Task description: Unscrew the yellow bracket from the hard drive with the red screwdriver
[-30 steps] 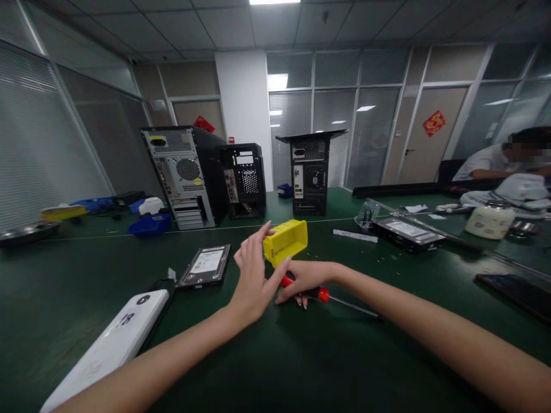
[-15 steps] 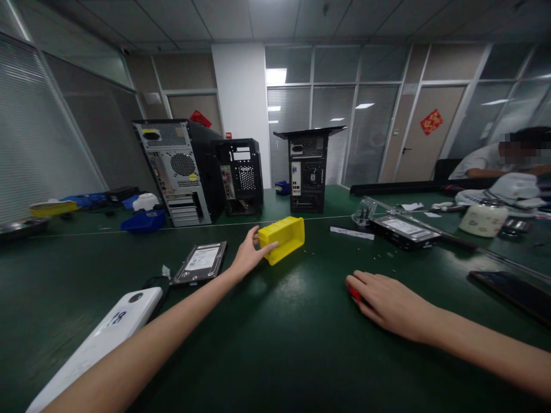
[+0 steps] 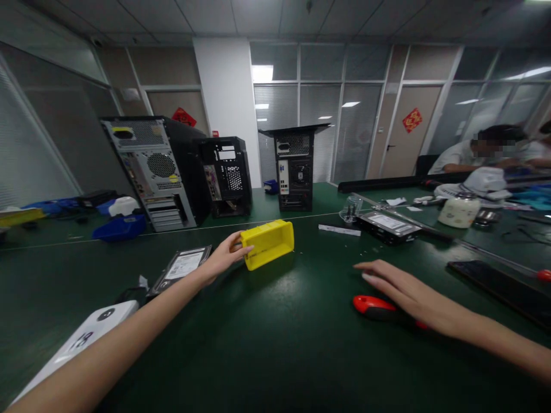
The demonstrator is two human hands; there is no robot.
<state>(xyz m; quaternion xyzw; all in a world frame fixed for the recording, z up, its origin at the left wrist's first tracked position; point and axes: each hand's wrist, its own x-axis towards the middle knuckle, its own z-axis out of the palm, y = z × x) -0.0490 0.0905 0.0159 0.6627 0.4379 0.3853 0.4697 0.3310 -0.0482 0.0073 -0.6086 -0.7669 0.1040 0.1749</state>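
My left hand (image 3: 226, 256) grips the near left end of a yellow plastic bin (image 3: 270, 244), which rests tipped on its side on the green table (image 3: 275, 344), its opening facing me. Just beyond my left forearm lies a hard drive (image 3: 185, 264). My right hand (image 3: 400, 289) hovers with fingers stretched out and holds nothing. Under it lies a red and black handle (image 3: 374, 307), partly hidden by the hand; it looks like a screwdriver's. Several tiny bits, perhaps screws, are scattered beyond my right fingers.
Computer cases (image 3: 157, 172) stand along the back, another tower (image 3: 295, 169) at centre. On the right are another hard drive (image 3: 387, 225), a clear cup (image 3: 352, 207), a white strip (image 3: 340, 230) and a dark phone-like slab (image 3: 501, 287). A white case (image 3: 81, 338) lies front left. A person (image 3: 482, 149) sits far right.
My right hand has let go of the red and black handle, and its fingers have straightened. My left hand still holds the yellow bin. The camera view has turned slightly right.
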